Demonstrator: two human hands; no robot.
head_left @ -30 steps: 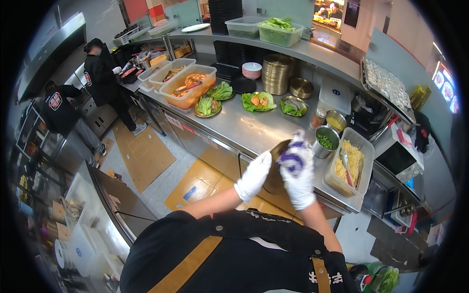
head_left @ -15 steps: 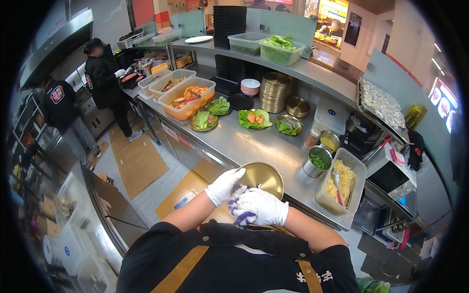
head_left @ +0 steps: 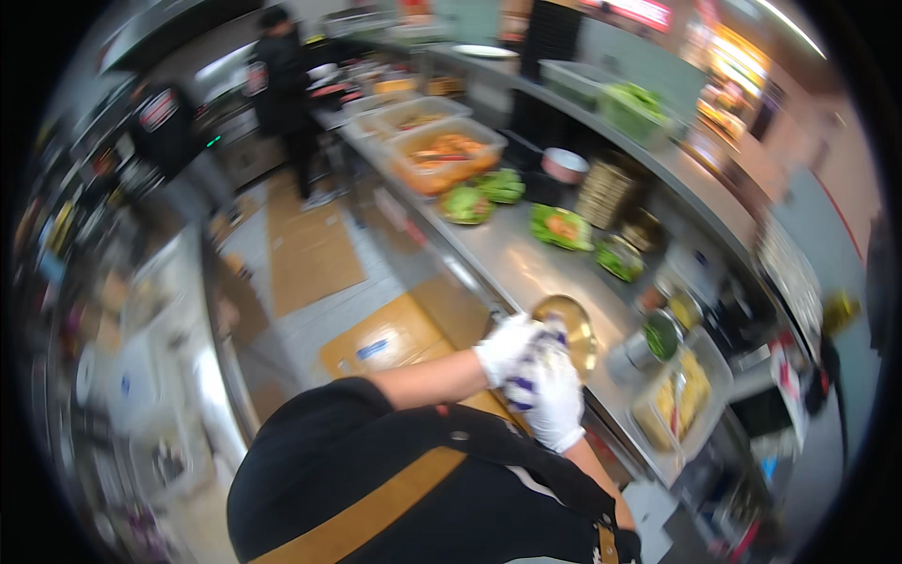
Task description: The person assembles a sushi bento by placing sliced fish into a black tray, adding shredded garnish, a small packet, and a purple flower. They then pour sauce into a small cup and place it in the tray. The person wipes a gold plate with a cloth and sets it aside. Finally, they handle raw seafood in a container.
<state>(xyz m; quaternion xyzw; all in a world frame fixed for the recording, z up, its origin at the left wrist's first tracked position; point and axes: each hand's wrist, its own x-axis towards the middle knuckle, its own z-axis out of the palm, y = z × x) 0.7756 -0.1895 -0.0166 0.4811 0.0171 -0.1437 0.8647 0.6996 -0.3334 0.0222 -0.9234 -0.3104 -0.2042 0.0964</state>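
Observation:
My white-gloved left hand (head_left: 507, 348) grips the left rim of a shallow gold-coloured metal bowl (head_left: 575, 331). In my right hand (head_left: 558, 399), also gloved in white, is a bunched purple-and-white cloth (head_left: 522, 387), pressed against the bowl. The two hands are close together, and motion blur hides the exact finger positions. The bowl is at the near edge of a steel counter (head_left: 526, 273). Beyond it are small plates of lettuce with food on top, one of them a plate with orange pieces (head_left: 562, 227).
Right of the bowl are a metal pot of chopped greens (head_left: 661, 336) and a clear tub of yellow food (head_left: 684, 399). Stacked gold bowls (head_left: 606, 193) stand farther back. A tub of orange-red food (head_left: 449, 155) is at the far left of the counter. Two people (head_left: 282, 85) work beyond.
The view has swung left and tilted, so the counter and my hands appear farther right and the picture is blurred. Bowl and cloth are still in my hands.

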